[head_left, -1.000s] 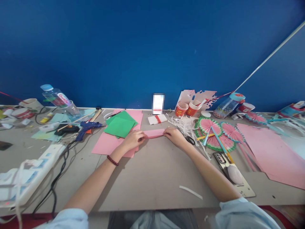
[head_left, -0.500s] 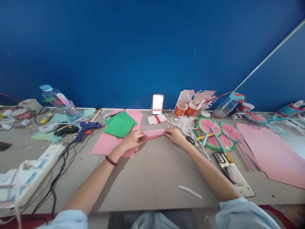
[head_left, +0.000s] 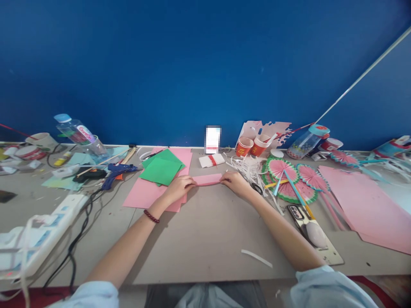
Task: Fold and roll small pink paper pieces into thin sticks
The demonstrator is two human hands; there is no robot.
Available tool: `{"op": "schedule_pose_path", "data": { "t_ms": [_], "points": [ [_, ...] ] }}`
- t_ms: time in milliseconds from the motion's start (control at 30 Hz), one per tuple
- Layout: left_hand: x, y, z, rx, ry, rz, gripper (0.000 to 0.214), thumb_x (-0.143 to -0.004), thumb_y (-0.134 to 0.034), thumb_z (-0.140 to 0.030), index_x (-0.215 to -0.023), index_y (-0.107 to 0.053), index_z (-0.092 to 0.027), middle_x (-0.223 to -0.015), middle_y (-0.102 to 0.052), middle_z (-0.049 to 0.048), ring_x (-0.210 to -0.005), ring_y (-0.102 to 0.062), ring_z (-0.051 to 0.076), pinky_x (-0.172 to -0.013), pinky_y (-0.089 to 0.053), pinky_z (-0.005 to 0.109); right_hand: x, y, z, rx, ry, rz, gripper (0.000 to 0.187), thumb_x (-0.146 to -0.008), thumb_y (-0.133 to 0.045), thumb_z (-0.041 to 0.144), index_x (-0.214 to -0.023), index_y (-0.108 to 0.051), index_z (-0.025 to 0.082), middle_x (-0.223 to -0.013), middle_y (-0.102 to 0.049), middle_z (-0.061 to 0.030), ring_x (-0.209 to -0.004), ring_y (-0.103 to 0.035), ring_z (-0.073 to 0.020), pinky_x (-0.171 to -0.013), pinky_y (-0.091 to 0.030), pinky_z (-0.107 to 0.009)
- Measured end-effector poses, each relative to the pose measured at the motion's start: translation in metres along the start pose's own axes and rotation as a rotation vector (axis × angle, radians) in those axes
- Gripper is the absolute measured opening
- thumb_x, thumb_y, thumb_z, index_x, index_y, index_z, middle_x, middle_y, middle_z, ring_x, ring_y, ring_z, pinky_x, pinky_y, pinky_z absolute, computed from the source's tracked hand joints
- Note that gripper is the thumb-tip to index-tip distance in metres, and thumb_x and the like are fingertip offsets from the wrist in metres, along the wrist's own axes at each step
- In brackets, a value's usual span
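A narrow folded piece of pink paper (head_left: 208, 179) stretches between my two hands, just above the grey tabletop. My left hand (head_left: 181, 186), with a dark red bead bracelet on its wrist, pinches the left end. At the right end, my right hand (head_left: 236, 183) grips the paper between thumb and fingers. Green paper sheets (head_left: 162, 167) lie on larger pink sheets (head_left: 138, 194) beside my left hand. Black-handled scissors (head_left: 256, 188) and white paper strips (head_left: 248, 167) are close to my right hand.
Pink and green paper fans (head_left: 290, 182) lie at the right, near a phone (head_left: 297, 212) and a mouse (head_left: 316, 234). Red paper cups (head_left: 244, 146) stand by the blue wall. A blue glue gun (head_left: 118, 172) and a power strip (head_left: 51, 233) with cables occupy the left.
The left end of the folded pink paper has tilted slightly, and my left hand has shifted a little. My right hand holds nearly the same place.
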State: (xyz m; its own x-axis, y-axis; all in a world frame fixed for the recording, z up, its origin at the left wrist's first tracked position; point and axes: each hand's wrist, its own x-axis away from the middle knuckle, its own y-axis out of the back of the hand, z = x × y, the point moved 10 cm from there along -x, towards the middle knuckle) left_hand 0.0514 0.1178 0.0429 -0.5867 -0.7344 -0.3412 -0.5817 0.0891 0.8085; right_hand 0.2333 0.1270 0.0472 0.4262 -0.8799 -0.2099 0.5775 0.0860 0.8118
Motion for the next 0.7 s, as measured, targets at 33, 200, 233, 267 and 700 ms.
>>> {"op": "schedule_pose_path", "data": {
  "t_ms": [33, 200, 233, 267, 700],
  "points": [
    [0.000, 0.000, 0.001, 0.010, 0.010, 0.001, 0.018, -0.091, -0.052, -0.024, -0.089, -0.070, -0.020, -0.092, -0.071, 0.0042, -0.087, -0.065, 0.017, -0.079, -0.050, 0.030, 0.000, 0.000, 0.002, -0.015, 0.015, 0.014, 0.013, -0.080, -0.062, 0.011, -0.079, -0.072, 0.018, -0.083, -0.072, -0.0052, -0.081, -0.065, -0.0175, -0.078, -0.047, -0.028],
    [-0.001, 0.000, 0.002, 0.086, 0.055, 0.047, 0.016, -0.089, -0.054, -0.023, -0.090, -0.069, -0.020, -0.093, -0.072, 0.0039, -0.090, -0.066, 0.018, -0.083, -0.050, 0.031, 0.001, -0.003, 0.002, -0.038, 0.035, 0.099, 0.013, -0.081, -0.062, 0.014, -0.077, -0.073, 0.019, -0.083, -0.073, -0.0044, -0.081, -0.065, -0.0172, -0.079, -0.047, -0.027],
    [-0.002, 0.000, 0.001, 0.103, 0.054, 0.057, 0.016, -0.089, -0.054, -0.023, -0.089, -0.070, -0.021, -0.092, -0.072, 0.0039, -0.089, -0.066, 0.018, -0.083, -0.050, 0.031, 0.001, -0.004, 0.002, -0.031, 0.040, 0.112, 0.014, -0.081, -0.061, 0.015, -0.078, -0.073, 0.019, -0.084, -0.073, -0.0047, -0.081, -0.066, -0.0174, -0.079, -0.047, -0.027],
    [-0.002, 0.000, 0.001, 0.116, 0.052, 0.057, 0.015, -0.088, -0.055, -0.023, -0.088, -0.070, -0.020, -0.091, -0.072, 0.0040, -0.089, -0.066, 0.018, -0.082, -0.050, 0.031, 0.001, -0.004, 0.002, -0.023, 0.044, 0.122, 0.015, -0.082, -0.060, 0.014, -0.079, -0.074, 0.019, -0.086, -0.073, -0.0050, -0.082, -0.066, -0.0176, -0.080, -0.047, -0.027],
    [-0.006, 0.000, 0.019, 0.176, 0.165, -0.026, 0.010, -0.080, -0.061, -0.019, -0.078, -0.071, -0.018, -0.083, -0.073, 0.0059, -0.078, -0.066, 0.018, -0.075, -0.051, 0.031, -0.003, -0.001, -0.008, 0.021, -0.127, 0.045, 0.022, -0.078, -0.053, 0.007, -0.077, -0.072, 0.020, -0.079, -0.073, -0.0029, -0.073, -0.064, -0.0167, -0.072, -0.046, -0.026]
  ]
}}
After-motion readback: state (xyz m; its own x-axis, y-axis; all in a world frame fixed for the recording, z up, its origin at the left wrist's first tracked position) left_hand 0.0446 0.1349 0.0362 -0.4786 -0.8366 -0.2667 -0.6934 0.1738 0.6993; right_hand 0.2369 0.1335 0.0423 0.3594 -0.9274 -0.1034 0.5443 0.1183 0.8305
